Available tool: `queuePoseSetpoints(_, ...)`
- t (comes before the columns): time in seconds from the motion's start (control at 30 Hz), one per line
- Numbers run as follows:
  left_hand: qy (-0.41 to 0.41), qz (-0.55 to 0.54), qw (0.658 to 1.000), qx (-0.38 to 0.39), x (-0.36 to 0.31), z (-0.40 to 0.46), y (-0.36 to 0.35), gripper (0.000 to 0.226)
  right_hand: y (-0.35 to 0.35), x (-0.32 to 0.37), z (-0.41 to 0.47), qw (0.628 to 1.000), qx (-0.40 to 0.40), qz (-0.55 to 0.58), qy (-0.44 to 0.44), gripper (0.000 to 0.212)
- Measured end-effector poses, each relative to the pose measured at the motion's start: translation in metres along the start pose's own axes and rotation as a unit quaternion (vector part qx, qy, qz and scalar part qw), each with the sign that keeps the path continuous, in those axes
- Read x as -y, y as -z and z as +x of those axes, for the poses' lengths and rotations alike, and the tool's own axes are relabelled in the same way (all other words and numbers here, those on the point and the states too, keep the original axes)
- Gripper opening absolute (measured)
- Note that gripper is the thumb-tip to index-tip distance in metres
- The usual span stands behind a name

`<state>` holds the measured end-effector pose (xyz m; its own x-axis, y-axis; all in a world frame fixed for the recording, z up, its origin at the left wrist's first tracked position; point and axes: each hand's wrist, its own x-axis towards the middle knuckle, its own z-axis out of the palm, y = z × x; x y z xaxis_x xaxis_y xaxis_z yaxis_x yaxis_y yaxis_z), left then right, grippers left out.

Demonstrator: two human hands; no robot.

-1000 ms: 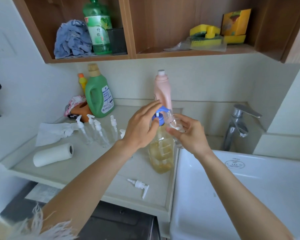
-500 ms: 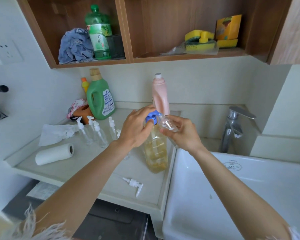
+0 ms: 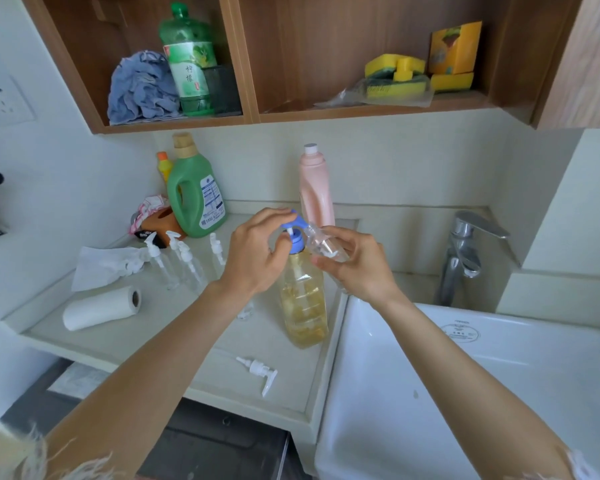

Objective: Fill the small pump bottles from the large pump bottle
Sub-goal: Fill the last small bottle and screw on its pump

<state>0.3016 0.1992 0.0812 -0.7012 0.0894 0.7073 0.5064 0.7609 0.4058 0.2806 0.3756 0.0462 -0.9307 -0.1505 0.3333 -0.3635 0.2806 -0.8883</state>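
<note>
**Small bottle held at the spout of the large pump bottle**

Much of the small bottle (image 3: pixel 323 245) is hard to read: it is clear plastic, tilted, its mouth up against the blue pump head (image 3: pixel 294 226), and whether any liquid has gone into it cannot be told. The right hand (image 3: pixel 357 268) hides its lower part, with fingers curled round it. The left hand (image 3: pixel 257 256) covers the left side of the pump head, fingers bent over its top; the pump stem shows white beneath. Another clear small bottle behind the left forearm is mostly hidden. Both forearms run out of view at the near edge.

The large pump bottle (image 3: pixel 303 303) stands on the table (image 3: pixel 160 337), at its right edge beside the white sink (image 3: pixel 482 386). It is transparent and holds amber liquid to roughly two thirds of its height.

To the left, farther back, a cluster of small pump bottles (image 3: pixel 179 261) stands upright with white pumps fitted; they are clear, and their contents cannot be made out. A loose white pump top (image 3: pixel 260 370) lies on the near part of the table. A paper towel roll (image 3: pixel 101 308) lies on its side at the left, with a crumpled tissue (image 3: pixel 108 268) beyond it.

Against the far wall stand a green jug (image 3: pixel 194 195) and a pink bottle (image 3: pixel 316 188), both opaque. The tap (image 3: pixel 465 251) rises at the right.
</note>
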Motion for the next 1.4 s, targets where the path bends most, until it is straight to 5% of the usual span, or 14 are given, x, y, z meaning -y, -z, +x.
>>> queuePoseSetpoints(1.4,0.004,0.086,0.994,0.063,-0.024,0.001,0.014,0.059,0.002,0.019,-0.007,0.995,-0.002,-0.089,-0.045,0.057)
